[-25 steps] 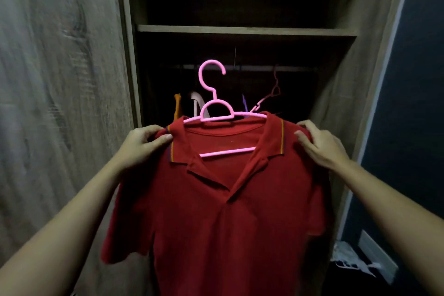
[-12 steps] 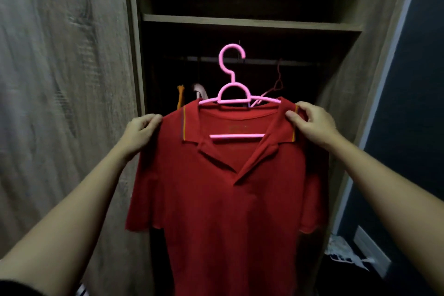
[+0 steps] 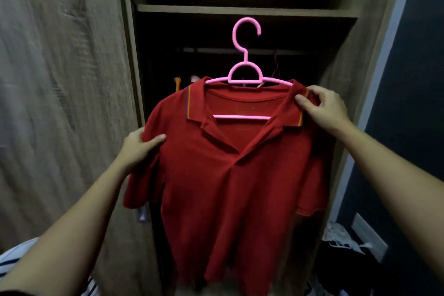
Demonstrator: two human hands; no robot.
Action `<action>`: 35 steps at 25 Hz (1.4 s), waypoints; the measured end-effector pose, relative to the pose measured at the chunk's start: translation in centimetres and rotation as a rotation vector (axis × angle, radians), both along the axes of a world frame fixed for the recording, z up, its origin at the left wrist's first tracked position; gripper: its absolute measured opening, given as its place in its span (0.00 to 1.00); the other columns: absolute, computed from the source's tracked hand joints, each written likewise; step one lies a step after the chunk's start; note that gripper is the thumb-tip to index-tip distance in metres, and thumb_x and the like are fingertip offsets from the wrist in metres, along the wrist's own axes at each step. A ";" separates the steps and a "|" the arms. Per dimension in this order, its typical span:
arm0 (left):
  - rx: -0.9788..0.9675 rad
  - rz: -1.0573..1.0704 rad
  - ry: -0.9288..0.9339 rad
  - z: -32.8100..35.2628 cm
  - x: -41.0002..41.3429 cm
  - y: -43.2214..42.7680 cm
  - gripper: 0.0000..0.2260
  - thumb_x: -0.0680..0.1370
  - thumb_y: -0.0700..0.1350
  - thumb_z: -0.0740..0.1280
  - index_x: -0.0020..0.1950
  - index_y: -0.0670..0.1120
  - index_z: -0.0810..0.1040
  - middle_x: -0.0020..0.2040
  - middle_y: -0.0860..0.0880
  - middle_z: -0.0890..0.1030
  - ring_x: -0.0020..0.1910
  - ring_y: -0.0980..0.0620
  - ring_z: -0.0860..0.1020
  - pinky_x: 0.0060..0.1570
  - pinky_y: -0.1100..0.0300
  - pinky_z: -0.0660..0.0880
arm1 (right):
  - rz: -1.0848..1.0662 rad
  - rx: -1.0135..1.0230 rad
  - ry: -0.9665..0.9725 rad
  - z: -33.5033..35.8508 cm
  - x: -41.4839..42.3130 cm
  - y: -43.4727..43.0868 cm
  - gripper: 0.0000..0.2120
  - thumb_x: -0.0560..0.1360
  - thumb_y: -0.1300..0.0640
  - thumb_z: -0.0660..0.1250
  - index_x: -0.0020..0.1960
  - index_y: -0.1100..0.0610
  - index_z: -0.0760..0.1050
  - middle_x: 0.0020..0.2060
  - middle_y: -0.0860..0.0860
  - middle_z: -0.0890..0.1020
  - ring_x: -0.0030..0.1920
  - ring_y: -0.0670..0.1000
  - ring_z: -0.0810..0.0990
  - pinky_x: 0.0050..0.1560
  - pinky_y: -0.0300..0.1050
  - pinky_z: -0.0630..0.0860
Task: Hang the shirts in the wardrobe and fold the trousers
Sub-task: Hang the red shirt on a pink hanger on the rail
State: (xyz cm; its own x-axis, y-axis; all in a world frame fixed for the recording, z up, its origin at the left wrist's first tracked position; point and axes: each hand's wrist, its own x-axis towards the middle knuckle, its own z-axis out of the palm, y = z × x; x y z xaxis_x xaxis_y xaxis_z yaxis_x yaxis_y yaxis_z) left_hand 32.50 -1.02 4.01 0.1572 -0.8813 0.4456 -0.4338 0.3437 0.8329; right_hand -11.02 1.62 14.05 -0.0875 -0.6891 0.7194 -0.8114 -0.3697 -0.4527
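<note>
Ahead, the rail (image 3: 240,50) carries an orange hanger (image 3: 177,83) left of the red shirt (image 3: 228,163)

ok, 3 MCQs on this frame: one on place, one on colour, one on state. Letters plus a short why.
1. Where does the right hand grip the shirt?
A. hem
B. collar and shoulder
C. left sleeve

2. What colour is the hanger?
A. pink
B. white
C. black

3. What is the hanger's hook doing?
A. on the rail
B. lying on the shelf
C. held free in front of the rail

Answers: B, its fingers pinch the striped collar edge; A, the plastic is plainly pink; C, the hook rises above the rail without catching it.
</note>
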 end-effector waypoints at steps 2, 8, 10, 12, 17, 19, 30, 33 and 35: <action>0.163 -0.026 -0.066 -1.3 1.7 0.1 0.06 0.71 0.49 0.74 0.44 0.48 0.82 0.43 0.47 0.84 0.44 0.51 0.79 0.49 0.54 0.75 | -0.001 0.005 -0.020 -0.1 -0.7 0.4 0.15 0.72 0.42 0.66 0.50 0.51 0.78 0.42 0.50 0.82 0.47 0.54 0.81 0.51 0.53 0.76; 0.171 0.104 -0.086 -4.6 3.3 0.7 0.10 0.79 0.45 0.64 0.42 0.39 0.76 0.37 0.42 0.77 0.40 0.48 0.74 0.39 0.56 0.70 | 0.004 0.018 -0.040 0.2 -1.2 0.9 0.11 0.73 0.45 0.67 0.50 0.50 0.78 0.45 0.51 0.83 0.50 0.55 0.81 0.54 0.55 0.75; 0.034 0.286 -0.156 -4.6 2.6 1.0 0.11 0.81 0.45 0.60 0.42 0.39 0.72 0.39 0.40 0.77 0.40 0.46 0.74 0.42 0.54 0.67 | -0.008 0.027 -0.018 0.4 -1.1 1.0 0.12 0.73 0.44 0.67 0.51 0.50 0.78 0.45 0.51 0.83 0.49 0.55 0.81 0.53 0.55 0.76; 0.025 0.355 -0.201 -4.8 2.3 1.3 0.12 0.82 0.47 0.56 0.42 0.42 0.68 0.40 0.37 0.77 0.41 0.40 0.75 0.41 0.52 0.65 | 0.000 0.035 -0.039 0.6 -1.1 1.2 0.16 0.70 0.39 0.65 0.50 0.49 0.78 0.45 0.50 0.84 0.49 0.54 0.81 0.53 0.56 0.76; 0.104 0.708 -0.141 -3.6 3.2 1.8 0.24 0.82 0.54 0.52 0.51 0.37 0.79 0.52 0.31 0.79 0.54 0.31 0.75 0.53 0.45 0.70 | 0.020 0.057 -0.069 0.3 -1.1 0.9 0.23 0.65 0.32 0.61 0.49 0.47 0.77 0.43 0.49 0.84 0.48 0.53 0.82 0.52 0.57 0.77; -0.093 0.543 0.083 0.9 2.1 1.6 0.24 0.80 0.59 0.53 0.48 0.41 0.80 0.50 0.37 0.81 0.52 0.38 0.78 0.55 0.47 0.71 | 0.051 0.075 -0.055 -0.1 -0.8 0.4 0.19 0.66 0.34 0.62 0.47 0.46 0.77 0.42 0.49 0.84 0.47 0.54 0.82 0.52 0.56 0.77; -0.079 -0.102 -0.561 10.2 -3.9 7.6 0.18 0.71 0.58 0.70 0.31 0.45 0.74 0.28 0.49 0.77 0.29 0.57 0.73 0.32 0.59 0.68 | -0.092 -0.035 -0.027 -0.4 6.6 0.0 0.16 0.73 0.54 0.69 0.59 0.57 0.74 0.52 0.55 0.77 0.52 0.55 0.75 0.57 0.48 0.69; -0.118 0.153 -0.692 8.5 -6.2 9.5 0.19 0.74 0.58 0.66 0.30 0.49 0.66 0.33 0.46 0.76 0.38 0.44 0.77 0.35 0.54 0.69 | 0.271 0.219 -0.272 -1.3 13.6 2.5 0.11 0.76 0.54 0.65 0.57 0.55 0.70 0.43 0.49 0.78 0.41 0.47 0.76 0.46 0.40 0.74; -0.087 0.200 -0.728 7.8 -8.3 10.6 0.15 0.76 0.58 0.63 0.35 0.49 0.69 0.41 0.43 0.79 0.46 0.38 0.78 0.40 0.52 0.71 | 0.489 0.433 -0.540 -1.3 17.4 3.5 0.08 0.79 0.51 0.59 0.52 0.55 0.71 0.41 0.50 0.79 0.39 0.46 0.77 0.44 0.40 0.76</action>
